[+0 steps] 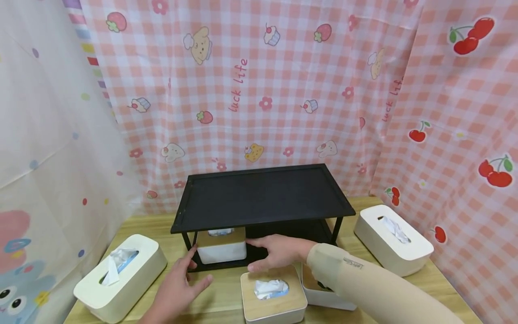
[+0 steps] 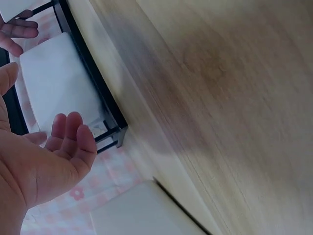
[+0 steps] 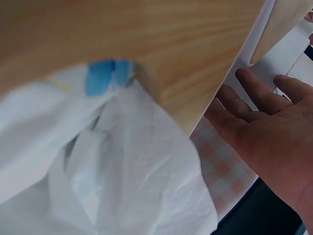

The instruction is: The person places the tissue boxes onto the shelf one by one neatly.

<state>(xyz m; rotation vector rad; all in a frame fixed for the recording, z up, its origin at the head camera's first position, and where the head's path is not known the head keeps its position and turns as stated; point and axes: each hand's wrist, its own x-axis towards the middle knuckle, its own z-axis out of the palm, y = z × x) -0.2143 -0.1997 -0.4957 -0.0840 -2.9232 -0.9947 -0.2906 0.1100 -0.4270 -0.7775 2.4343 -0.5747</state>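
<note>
A white tissue box (image 1: 222,253) with a wooden lid sits on the lower tier of a black two-tier rack (image 1: 263,198), at its left end. At the box's left front corner are the fingertips of my left hand (image 1: 178,285), its thumb spread away. My right hand (image 1: 279,252) reaches across from the other side, index fingertip right at the box's right side. In the left wrist view the box (image 2: 61,78) shows its plain white face between both hands. Below my right hand stands another wooden-lidded tissue box (image 1: 273,308), tissue sticking out.
A third wooden-lidded box (image 1: 329,299) stands partly behind my right forearm. Long cream tissue boxes flank the rack, one at left (image 1: 137,274) and one at right (image 1: 394,243). Patterned curtains (image 1: 263,90) enclose the wooden table (image 1: 214,297).
</note>
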